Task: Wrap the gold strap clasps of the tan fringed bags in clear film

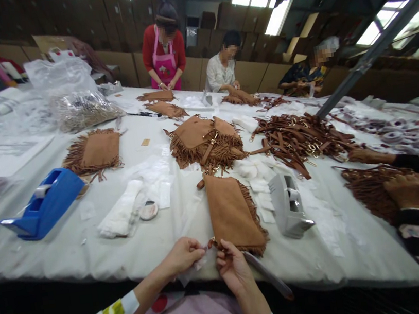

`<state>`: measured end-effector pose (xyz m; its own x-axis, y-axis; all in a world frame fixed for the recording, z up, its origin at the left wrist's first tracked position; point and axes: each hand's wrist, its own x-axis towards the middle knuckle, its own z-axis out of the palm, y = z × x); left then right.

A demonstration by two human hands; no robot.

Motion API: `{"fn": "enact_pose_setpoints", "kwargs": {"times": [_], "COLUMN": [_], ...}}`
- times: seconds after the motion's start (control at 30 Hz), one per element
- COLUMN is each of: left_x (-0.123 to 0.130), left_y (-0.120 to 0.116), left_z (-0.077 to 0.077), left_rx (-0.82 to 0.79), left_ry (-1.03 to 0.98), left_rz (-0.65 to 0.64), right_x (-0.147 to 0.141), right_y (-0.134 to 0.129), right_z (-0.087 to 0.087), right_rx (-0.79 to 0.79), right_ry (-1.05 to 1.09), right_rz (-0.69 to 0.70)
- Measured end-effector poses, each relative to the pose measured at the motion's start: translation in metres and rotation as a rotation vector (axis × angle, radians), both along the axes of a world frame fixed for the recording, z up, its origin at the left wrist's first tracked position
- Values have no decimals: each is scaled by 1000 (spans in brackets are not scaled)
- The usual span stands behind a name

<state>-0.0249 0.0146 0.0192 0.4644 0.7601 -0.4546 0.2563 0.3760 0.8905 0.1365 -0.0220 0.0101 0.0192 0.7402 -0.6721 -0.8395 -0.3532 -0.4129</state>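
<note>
A tan fringed suede bag lies flat at the table's front edge, fringe to the right and bottom. At its lower left corner sits a small brown tab with gold hardware. My left hand is closed in a pinch on a thin, clear plastic piece just left of that corner. My right hand is closed, thumb and fingers at the brown tab, palm turned up. Its fingers partly hide what they grip. Beside the bag stands a grey tape dispenser.
A blue tape dispenser, white tissue packs and a tape roll lie left. Behind are stacked fringed bags and brown straps. A co-worker's hand rests on a fringed bag at right; several people work across the table.
</note>
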Motion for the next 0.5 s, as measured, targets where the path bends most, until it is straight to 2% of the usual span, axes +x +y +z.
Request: {"fn": "enact_pose_setpoints", "kwargs": {"times": [0.1, 0.23, 0.5], "left_x": [-5, -2, 9], "left_y": [-1, 0, 3], "left_z": [2, 0, -3], "left_rx": [-17, -42, 41], "left_ry": [9, 12, 61], "left_rz": [-31, -19, -25], "right_x": [-3, -5, -4], "right_y": [1, 1, 1], "right_z": [1, -1, -6], "right_rx": [7, 54, 55], "right_ry": [22, -91, -156], "right_rz": [18, 22, 27]}}
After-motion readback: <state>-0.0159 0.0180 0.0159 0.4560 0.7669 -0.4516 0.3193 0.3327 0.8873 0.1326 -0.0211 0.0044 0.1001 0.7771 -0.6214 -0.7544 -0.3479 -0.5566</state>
